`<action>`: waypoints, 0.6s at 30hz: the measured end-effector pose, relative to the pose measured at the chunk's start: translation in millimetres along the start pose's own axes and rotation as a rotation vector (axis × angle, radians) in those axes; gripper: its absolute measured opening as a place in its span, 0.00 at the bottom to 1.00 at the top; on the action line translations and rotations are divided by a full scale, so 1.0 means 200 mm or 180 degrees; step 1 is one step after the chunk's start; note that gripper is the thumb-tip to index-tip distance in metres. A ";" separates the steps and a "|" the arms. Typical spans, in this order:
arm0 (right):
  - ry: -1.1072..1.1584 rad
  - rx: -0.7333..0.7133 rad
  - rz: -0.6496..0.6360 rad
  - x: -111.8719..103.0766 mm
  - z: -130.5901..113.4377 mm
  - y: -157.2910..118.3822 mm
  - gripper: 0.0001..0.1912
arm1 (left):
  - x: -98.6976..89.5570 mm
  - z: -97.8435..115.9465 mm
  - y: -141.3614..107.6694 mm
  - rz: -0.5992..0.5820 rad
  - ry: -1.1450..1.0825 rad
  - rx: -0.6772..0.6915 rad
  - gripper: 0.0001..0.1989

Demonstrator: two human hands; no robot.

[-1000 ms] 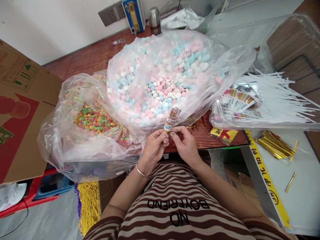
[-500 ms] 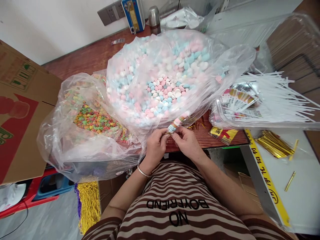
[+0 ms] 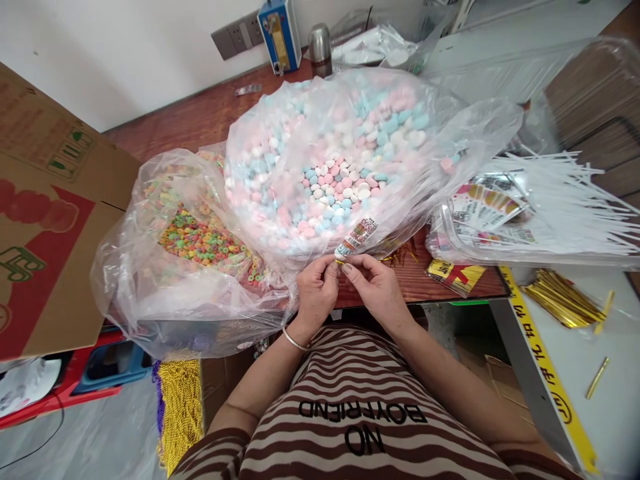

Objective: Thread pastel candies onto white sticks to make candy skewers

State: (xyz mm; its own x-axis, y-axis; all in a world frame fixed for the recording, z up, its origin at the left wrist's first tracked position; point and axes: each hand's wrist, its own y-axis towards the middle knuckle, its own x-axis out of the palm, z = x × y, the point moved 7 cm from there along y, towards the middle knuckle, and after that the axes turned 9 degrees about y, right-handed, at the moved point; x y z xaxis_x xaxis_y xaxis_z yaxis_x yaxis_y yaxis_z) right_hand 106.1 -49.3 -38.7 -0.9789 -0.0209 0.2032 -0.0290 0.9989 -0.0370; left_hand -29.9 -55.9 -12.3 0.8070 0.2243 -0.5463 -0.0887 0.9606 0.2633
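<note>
In the head view, a large clear plastic bag (image 3: 250,227) of pink, white and pale blue candies (image 3: 345,183) is sitting open on the wood-grain surface (image 3: 185,113), and everything else is lying around it. Just in front of the bag's near edge, two bare hands are working close together. The left hand (image 3: 317,290), with a bangle (image 3: 296,340) circling its wrist, is pinching the gathered lower end of a small printed packet (image 3: 359,237) between thumb and forefinger. The right hand (image 3: 377,287) is gripping that same end from the other side, its thumb and forefinger pressing together, while a bit of gold tie (image 3: 341,262) is showing between the fingertips. The packet is tilting up and to the right, overlapping the bag's near edge from this angle; whether the two are touching, I cannot tell. Left of the bag and against it, a second clear bag (image 3: 130,280) is holding multicoloured ring-shaped candies (image 3: 200,240). To its right, a clear plastic tray (image 3: 530,256) is carrying white sticks (image 3: 555,207) and flat printed wrappers (image 3: 493,203). Nearer than the tray, a gold pack with a red cross (image 3: 455,275) is lying beside the surface's front edge. Behind the bag, a metal-capped bottle (image 3: 320,50) is standing near a blue box (image 3: 281,37).
</note>
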 end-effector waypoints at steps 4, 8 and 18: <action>-0.0005 0.0047 0.0135 0.01 0.00 0.00 0.14 | 0.00 0.03 -0.01 0.0153 0.0120 0.0212 0.10; 0.0155 0.0020 0.0211 0.01 0.00 0.01 0.13 | 0.02 0.00 -0.02 0.0083 -0.0034 0.0102 0.11; -0.0453 -0.0617 -0.0642 0.01 -0.25 -0.03 0.11 | -0.26 0.21 0.09 0.0079 -0.0025 0.1090 0.14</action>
State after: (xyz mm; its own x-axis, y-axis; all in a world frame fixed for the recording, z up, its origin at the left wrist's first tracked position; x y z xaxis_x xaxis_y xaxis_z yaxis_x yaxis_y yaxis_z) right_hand 115.1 -53.2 10.6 -0.9762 -0.2114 0.0481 -0.1997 0.9632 0.1801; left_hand -47.8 -58.0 54.3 0.8117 0.2442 -0.5306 0.0919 0.8437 0.5289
